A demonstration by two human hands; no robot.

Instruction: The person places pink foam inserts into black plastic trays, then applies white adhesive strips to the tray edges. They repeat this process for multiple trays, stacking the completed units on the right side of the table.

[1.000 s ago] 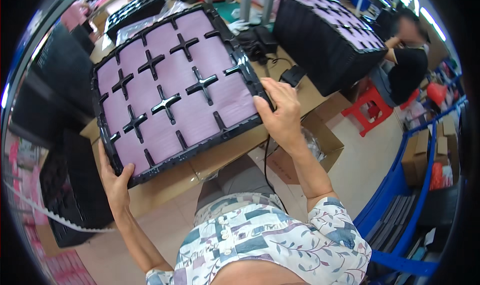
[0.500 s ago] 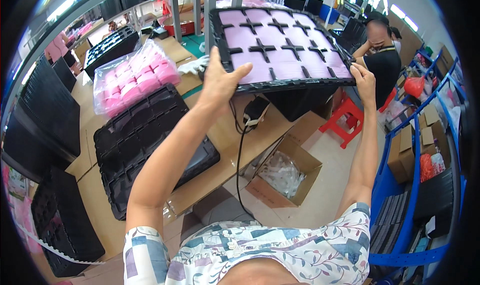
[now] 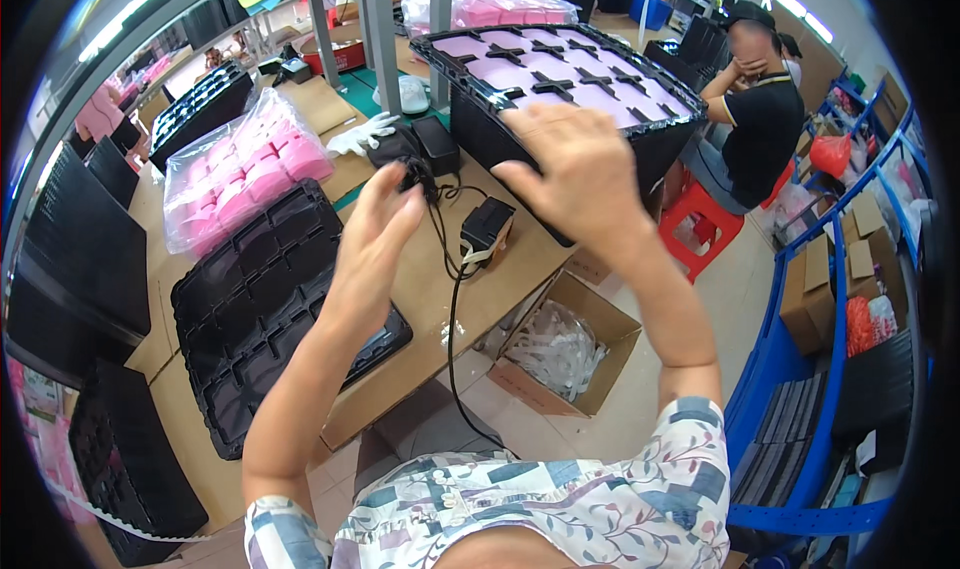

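Observation:
A black plastic tray (image 3: 598,66) with pale purple pads and black cross-shaped dividers lies on top of a tall black stack (image 3: 490,129) at the far right of the table. My right hand (image 3: 575,164) is in front of the tray's near edge, thumb spread from the fingers, holding nothing; it covers part of that edge. My left hand (image 3: 372,244) hovers over the table between the cables and an empty black tray (image 3: 262,294), its thumb and fingers apart and nothing in them. That tray lies flat, partly behind my left forearm.
Bagged pink foam pieces (image 3: 245,174) lie behind the empty tray. A black power adapter (image 3: 487,231), its cable and a white glove (image 3: 364,134) rest on the table. Below stands a carton of clear plastic pieces (image 3: 555,354). A person (image 3: 755,119) sits at right beside blue shelving (image 3: 770,369).
The tray with purple pads has gone from between my hands down onto the black stack. Both hands have let go; my right has moved left, my left has lowered toward me.

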